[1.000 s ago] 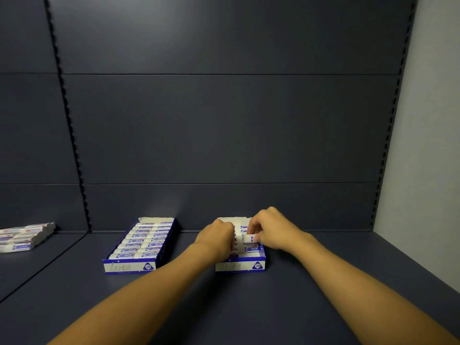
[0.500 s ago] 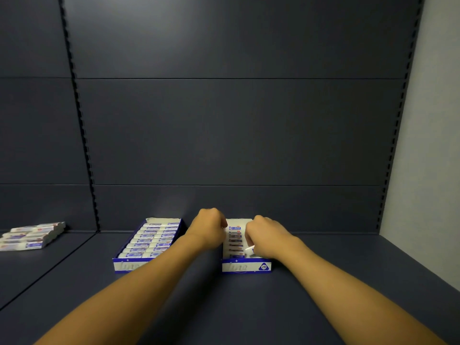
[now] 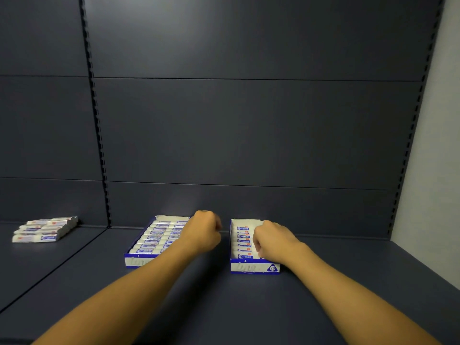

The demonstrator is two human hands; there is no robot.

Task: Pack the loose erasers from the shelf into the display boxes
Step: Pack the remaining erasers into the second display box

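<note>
A dark shelf (image 3: 249, 307) is backing onto dark panels (image 3: 249, 133), a pale wall (image 3: 438, 145) at 3 o'clock. Two boxes (image 3: 254, 267) are holding erasers (image 3: 242, 241) lying crosswise, long axes 9 to 3. Loose erasers (image 3: 42, 229) are stacking at 9 o'clock. The left hand (image 3: 202, 232) is clenching, seemingly empty; the right hand (image 3: 272, 241) is curling inside the right box, its grasp hidden.

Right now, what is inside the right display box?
The right display box shows one column of wrapped erasers on its left side; the right hand covers the rest.
</note>
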